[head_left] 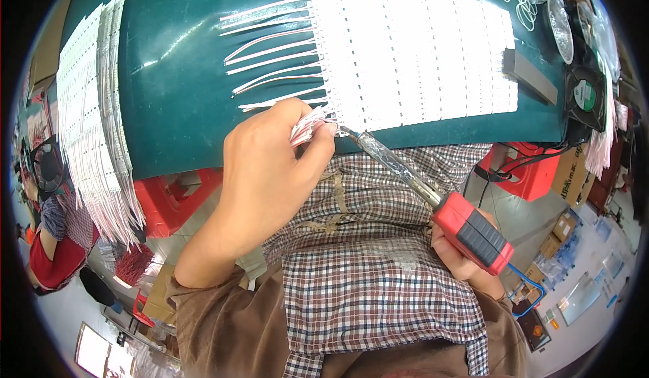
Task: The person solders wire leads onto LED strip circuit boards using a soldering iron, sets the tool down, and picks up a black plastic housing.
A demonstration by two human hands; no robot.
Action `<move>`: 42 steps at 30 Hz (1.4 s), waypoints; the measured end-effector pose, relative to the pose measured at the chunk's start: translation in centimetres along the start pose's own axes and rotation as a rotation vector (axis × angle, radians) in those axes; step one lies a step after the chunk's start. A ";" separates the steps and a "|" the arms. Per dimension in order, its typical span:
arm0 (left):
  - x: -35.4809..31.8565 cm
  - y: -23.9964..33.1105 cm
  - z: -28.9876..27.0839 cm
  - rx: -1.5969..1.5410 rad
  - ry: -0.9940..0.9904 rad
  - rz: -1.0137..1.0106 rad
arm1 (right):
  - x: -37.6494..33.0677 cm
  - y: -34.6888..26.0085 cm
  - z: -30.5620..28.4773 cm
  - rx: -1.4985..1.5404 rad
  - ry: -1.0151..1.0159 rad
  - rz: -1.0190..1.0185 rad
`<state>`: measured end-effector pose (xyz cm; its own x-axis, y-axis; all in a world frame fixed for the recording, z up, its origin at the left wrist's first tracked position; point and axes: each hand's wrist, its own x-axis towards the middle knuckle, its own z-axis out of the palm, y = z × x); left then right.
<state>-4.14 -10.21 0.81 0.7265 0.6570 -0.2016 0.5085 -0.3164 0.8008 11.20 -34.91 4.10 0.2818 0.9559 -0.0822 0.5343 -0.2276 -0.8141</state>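
Observation:
My left hand [260, 158] pinches a bundle of thin white and red wires [307, 127] at the near left corner of a white circuit-board panel [419, 57]. My right hand [454, 251] grips a soldering iron [473, 233] with a red and black handle. Its metal shaft points up and left, and the tip is close to my left fingertips and the panel's corner. Whether the tip touches the panel cannot be told. Along the panel's left edge, pairs of wires [274, 57] stick out over the green table [172, 87].
A grey bar [531, 77] rests on the panel's right end, beside a black fan [584, 95]. Stacked wired panels [91, 101] lie at the left edge. Pale cord [512, 0] is at the far right. Red stools [162, 206] stand below. A person's red sleeve [51, 260] shows at left.

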 end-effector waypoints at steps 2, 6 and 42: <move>0.0 0.0 0.0 0.037 -0.008 -0.016 | 0.0 0.0 0.0 0.044 0.008 0.007; 0.0 0.1 0.1 0.047 0.008 -0.001 | -0.3 0.0 0.1 -0.108 0.076 -0.104; 0.2 -0.1 0.0 0.017 -0.030 -0.002 | -5.7 1.3 -4.9 -0.511 0.315 0.064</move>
<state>-4.04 -10.04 0.67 0.7388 0.6369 -0.2201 0.5173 -0.3267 0.7910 14.23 -41.54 6.30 0.5072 0.8540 0.1158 0.8017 -0.4182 -0.4271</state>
